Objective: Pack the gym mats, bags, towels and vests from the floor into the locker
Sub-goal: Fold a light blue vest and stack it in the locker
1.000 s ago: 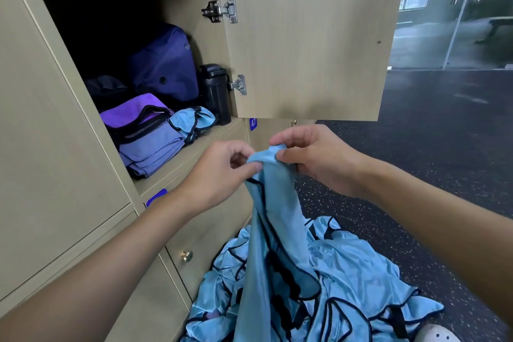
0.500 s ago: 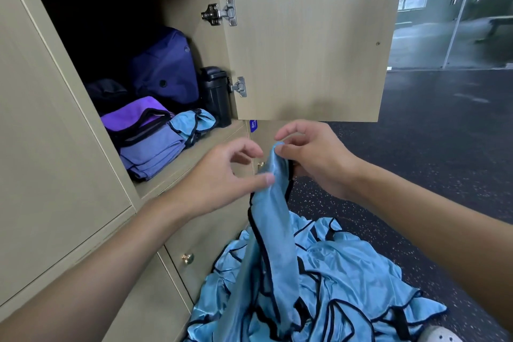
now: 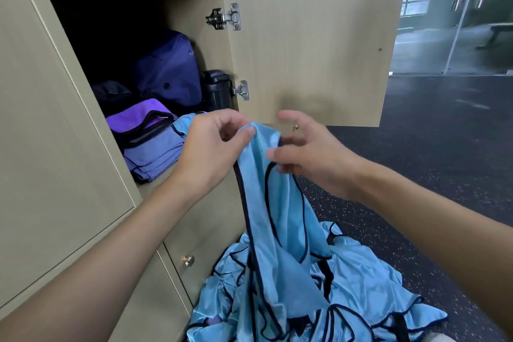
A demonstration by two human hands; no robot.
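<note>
Big pale wood-grain locker fills everything left of the grip, flat laminate panels, and its door hangs open just above and behind the hands. To the right of the grip lies dark speckled floor. Straight below the grip, a crumpled heap of vests on that floor, shiny sky-blue fabric with dark piping. One vest rises out of the heap, a long limp drape, slick and mesh-like at the top. The left hand pinches its top edge between thumb and fingers; the right hand nips the cloth just beside it, thumb on front. Up-left of the grip, inside the locker: a soft navy bag, a purple bag on folded lavender towels, and a black cylindrical bottle. Below-left, a small brass knob.
</note>
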